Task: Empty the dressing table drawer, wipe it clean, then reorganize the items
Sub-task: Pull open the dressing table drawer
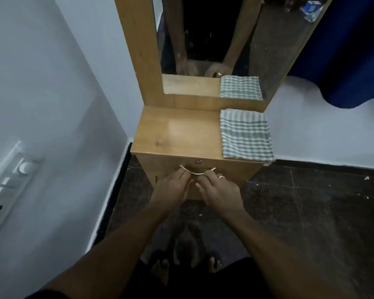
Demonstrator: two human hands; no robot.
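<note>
A wooden dressing table stands against the wall with a tall mirror above it. Its drawer is closed, with a small lock above a curved metal handle. My left hand and my right hand both hook fingers around that handle, side by side. A ring sits on a finger of my right hand. A folded grey-and-white striped cloth lies on the right side of the tabletop. The drawer's contents are hidden.
A white wall with a switch and socket panel is on the left. A blue curtain hangs at the upper right. The floor is dark tile with small specks; my bare feet stand close to the table.
</note>
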